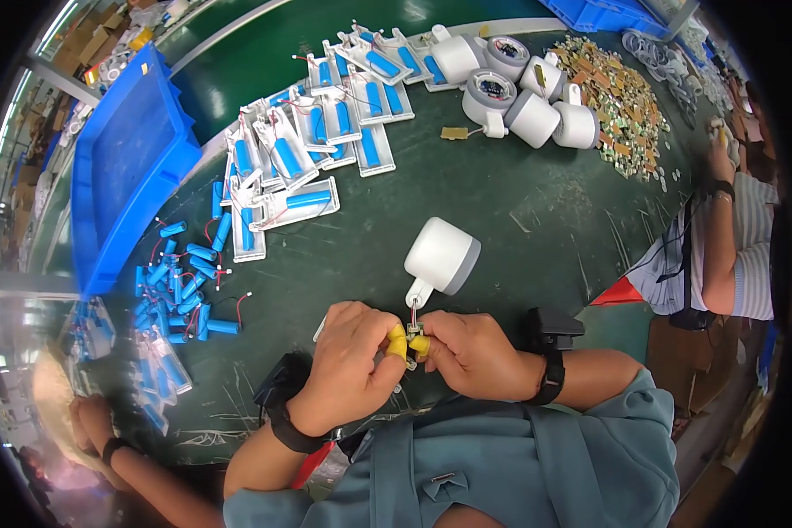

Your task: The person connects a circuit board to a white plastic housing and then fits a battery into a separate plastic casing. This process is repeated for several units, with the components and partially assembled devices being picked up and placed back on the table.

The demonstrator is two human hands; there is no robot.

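Observation:
Close in front of me, my left hand (354, 354) and my right hand (479, 354) meet with fingers pinched on a small circuit board (415, 331). Yellow finger covers sit on some of the fingertips. Thin wires run from the board to the short neck of a white rounded housing (438, 253) with a grey rim, which lies on the table just beyond my hands. The fingers hide most of the board. A pale strip-shaped piece (319, 328) shows partly beside my left hand.
Blue battery cells (189, 280) with red wires lie at left, below white trays (288, 151) holding more cells. Several white housings (531, 119) and a heap of circuit boards (623, 110) are at far right. A blue bin (132, 145) stands left. Other people's arms (722, 238) flank the table (537, 202).

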